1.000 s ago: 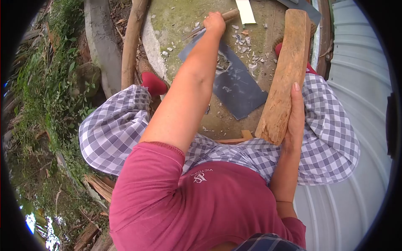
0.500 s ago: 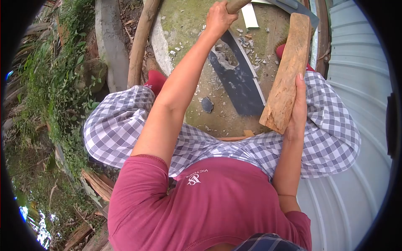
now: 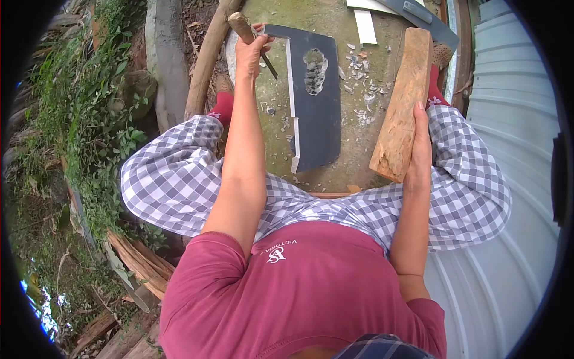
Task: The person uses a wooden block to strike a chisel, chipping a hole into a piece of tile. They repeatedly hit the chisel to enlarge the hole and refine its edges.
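My left hand [image 3: 247, 55] is closed round a wooden-handled tool [image 3: 241, 26] with a narrow dark blade pointing down. Its fingers also touch the top left end of a dark grey panel [image 3: 316, 122]. The panel has a ragged hole and a pale, notched left edge, and it lies over the mossy ground. At the right, a thick wooden block [image 3: 402, 107] slants upward with my right hand [image 3: 421, 143] wrapped round its lower right side. Some of the fingers are hidden behind the block.
Pale chips [image 3: 369, 99] are scattered between panel and block. White strips [image 3: 365, 27] and a grey sheet piece [image 3: 418, 15] lie at the top. A long log [image 3: 209, 57] and plants [image 3: 89, 119] are on the left; corrugated metal [image 3: 508, 119] is on the right.
My left hand has moved left with the tool. The panel has turned, its pale edge now on the left and its hole fully visible. The block has shifted slightly left.
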Motion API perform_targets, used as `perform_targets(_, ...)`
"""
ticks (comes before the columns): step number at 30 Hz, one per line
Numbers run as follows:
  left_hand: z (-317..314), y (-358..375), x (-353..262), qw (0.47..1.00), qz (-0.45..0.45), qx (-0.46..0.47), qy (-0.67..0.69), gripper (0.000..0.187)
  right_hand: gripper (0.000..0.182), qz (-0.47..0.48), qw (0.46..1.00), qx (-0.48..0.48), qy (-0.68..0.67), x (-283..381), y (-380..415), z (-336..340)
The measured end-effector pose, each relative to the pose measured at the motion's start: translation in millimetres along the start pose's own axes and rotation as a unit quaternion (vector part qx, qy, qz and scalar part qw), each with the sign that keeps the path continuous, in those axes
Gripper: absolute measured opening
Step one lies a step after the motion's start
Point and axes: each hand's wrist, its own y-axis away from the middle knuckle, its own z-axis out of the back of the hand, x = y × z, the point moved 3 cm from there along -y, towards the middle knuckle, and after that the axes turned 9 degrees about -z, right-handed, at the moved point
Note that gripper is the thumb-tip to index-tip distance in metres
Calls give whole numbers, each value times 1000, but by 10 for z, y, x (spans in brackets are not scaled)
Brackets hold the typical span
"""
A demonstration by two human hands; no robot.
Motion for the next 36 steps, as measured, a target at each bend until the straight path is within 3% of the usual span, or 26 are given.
perform_targets(8, 428, 45, 455, 995, 67, -68, -4, 45, 64, -29, 999, -3, 39, -95, -67, -14)
perform_targets(11, 500, 108, 595, 981, 183, -52, -31, 43, 54, -35, 999, -19, 1, -99, -92, -10)
perform_targets(12, 515, 133, 612, 981, 183, -56, -32, 43, 54, -29, 999, -18, -1, -99, -99, -14)
perform_targets(14, 543, 281, 730, 952, 300, -33, -41, 38, 54, -28, 1000, -15, 0, -121, -107, -16)
perform_targets(16, 563, 490, 811, 939, 330, -43, -81, 27, 54, -26, 1000, -17, 2, -126, -111, -4)
perform_targets(20, 753, 1050, 1244, 889, 354, -112, -269, 30, 63, -44, 998, -19, 42, -171, -188, 19)
perform_targets(24, 657, 1380, 1237, 868, 374, -131, -300, 30, 62, -57, 997, -23, 56, -222, -254, 39)
perform_targets(29, 462, 1487, 1220, 834, 382, -83, -390, 37, 63, -61, 996, -27, 58, -236, -259, 19)
perform_targets(32, 310, 1491, 1105, 844, 343, -89, -403, 38, 63, -43, 995, -25, 83, -215, -237, 26)
perform_targets(36, -90, 1660, 1222, 868, 406, -52, -280, 37, 62, -39, 996, -20, 75, -187, -205, -20)
